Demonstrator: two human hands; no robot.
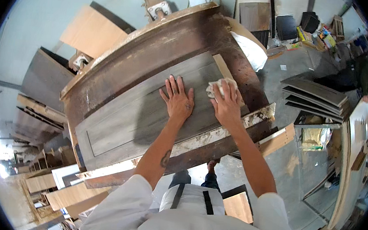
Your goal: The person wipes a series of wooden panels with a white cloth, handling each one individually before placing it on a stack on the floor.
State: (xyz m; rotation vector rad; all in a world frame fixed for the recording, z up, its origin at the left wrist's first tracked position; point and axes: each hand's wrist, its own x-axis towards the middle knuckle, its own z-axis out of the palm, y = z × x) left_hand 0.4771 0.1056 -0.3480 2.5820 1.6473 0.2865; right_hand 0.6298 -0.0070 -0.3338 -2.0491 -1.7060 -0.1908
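A long grey wood-grain panel (121, 127) with a recessed frame line lies on a worn, rust-brown bench (123, 61). My left hand (179, 99) rests flat near the panel's middle, its fingers spread and nothing in it. At the panel's right end, my right hand (228, 105) is closed over a crumpled off-white rag (214, 88) and presses it against the surface. A pale wood strip (222, 66) runs along that same end, partly hidden by the right hand.
Behind the bench, a light wood board (90, 30) leans by the wall. Several dark panels (314, 98) are stacked at the right. Near the bench's right front corner a pale timber piece (278, 139) sticks out. More boards (76, 195) lie at the lower left.
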